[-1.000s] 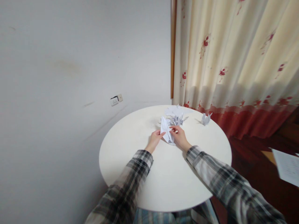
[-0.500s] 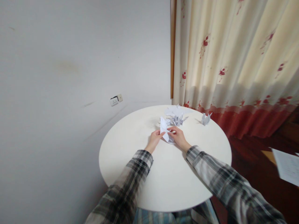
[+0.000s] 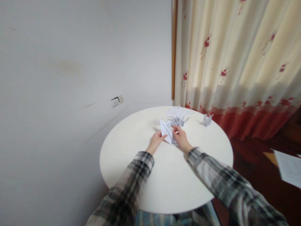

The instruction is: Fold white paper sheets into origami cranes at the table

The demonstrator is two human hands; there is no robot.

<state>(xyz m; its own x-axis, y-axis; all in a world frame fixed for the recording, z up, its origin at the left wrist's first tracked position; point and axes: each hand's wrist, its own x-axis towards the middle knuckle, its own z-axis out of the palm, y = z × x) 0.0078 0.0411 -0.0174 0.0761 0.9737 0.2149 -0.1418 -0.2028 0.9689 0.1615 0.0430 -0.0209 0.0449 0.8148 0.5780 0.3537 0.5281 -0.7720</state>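
Note:
A folded sheet of white paper (image 3: 166,133) is held between my two hands just above the round white table (image 3: 131,141). My left hand (image 3: 156,140) pinches its left lower edge, thumb on top and fingers beneath. At the opposite side, my right hand (image 3: 180,137) has its fingers closed on the right edge of the paper. Behind the paper stands a cluster of folded paper cranes (image 3: 179,120), close to my right fingertips. The fingers under the sheet are partly hidden.
A single paper crane (image 3: 207,120) stands near the table's right edge. White paper (image 3: 175,111) lies at the far edge. A wall with a socket (image 3: 115,102) borders the left, a flowered curtain (image 3: 225,56) the right. Written sheets (image 3: 290,166) show at lower right.
The folded paper has opened out wider and tilted, its upper tip shifting slightly left and down. My right hand has moved a little to the right with its edge.

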